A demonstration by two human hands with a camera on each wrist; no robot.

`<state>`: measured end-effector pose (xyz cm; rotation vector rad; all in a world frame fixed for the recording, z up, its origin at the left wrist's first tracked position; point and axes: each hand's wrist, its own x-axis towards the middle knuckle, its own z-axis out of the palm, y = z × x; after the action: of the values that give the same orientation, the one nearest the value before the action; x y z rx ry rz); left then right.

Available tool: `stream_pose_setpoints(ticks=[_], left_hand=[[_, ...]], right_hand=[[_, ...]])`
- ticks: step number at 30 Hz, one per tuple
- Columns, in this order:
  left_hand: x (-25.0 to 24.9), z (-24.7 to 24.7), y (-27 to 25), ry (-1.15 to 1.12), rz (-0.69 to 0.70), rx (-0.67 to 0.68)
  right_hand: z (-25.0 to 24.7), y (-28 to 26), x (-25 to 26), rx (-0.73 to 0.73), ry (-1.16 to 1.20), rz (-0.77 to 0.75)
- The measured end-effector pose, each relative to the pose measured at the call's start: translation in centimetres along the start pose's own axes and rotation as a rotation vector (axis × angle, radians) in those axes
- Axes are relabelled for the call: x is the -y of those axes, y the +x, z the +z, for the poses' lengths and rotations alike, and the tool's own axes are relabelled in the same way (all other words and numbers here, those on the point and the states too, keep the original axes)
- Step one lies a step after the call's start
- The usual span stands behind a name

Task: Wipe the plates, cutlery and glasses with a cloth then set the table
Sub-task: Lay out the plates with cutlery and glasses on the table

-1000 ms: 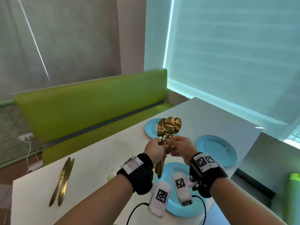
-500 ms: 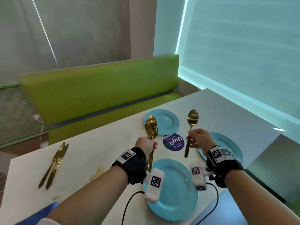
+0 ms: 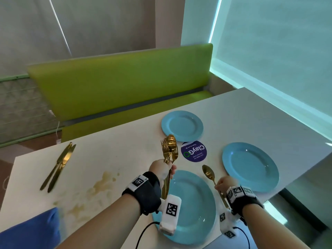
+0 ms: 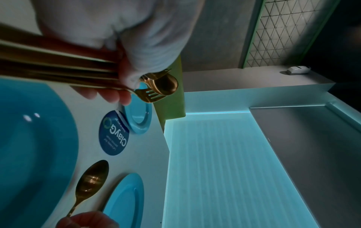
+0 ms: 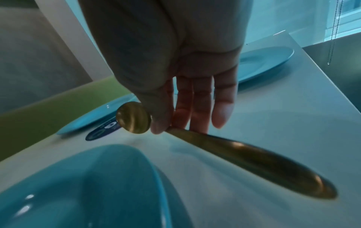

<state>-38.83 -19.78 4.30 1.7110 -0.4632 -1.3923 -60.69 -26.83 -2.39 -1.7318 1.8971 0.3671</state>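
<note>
So the right hand has pulled one gold spoon out of the bunch and brought it down low in the frame, pinched by the handle just right of the near plate. Left hand stays clamped on the remaining cutlery, centre frame. Looks like place-setting has started.

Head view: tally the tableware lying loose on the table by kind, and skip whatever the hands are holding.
Round blue plates: 3 (near, right, far)
Gold knives: 2
Total: 5
Skipped: single gold spoon in the right hand; gold fork-and-spoon bundle in the left hand, whose count cannot be told.
</note>
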Motion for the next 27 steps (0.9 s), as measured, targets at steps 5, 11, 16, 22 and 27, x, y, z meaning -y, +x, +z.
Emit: stream_pose_setpoints(ticks=[5,11,16,22,27], left_hand=[[0.7,0.0,0.2,-0.005,-0.009,-0.018],[1.2,0.0,0.5,-0.001,-0.021,-0.034],[0.6,3.4,0.7,-0.029,-0.026,-0.004],[0.7,3.8,1.1,-0.090,-0.015,-0.067],[0.8,4.3,1.1,-0.100,0.006,-0.010]], right_hand=[[0.6,0.6,0.1,-0.025,0.023,0.013],[0.8,0.7,1.0,-0.035,0.077,-0.028],[-1.1,1.8,-0.7,-0.095,0.174,-0.053],[-4.1,-1.2,4.3,-0.084,0.567,-0.378],[-4.6,-3.0,7.9,0.079,0.615,-0.517]])
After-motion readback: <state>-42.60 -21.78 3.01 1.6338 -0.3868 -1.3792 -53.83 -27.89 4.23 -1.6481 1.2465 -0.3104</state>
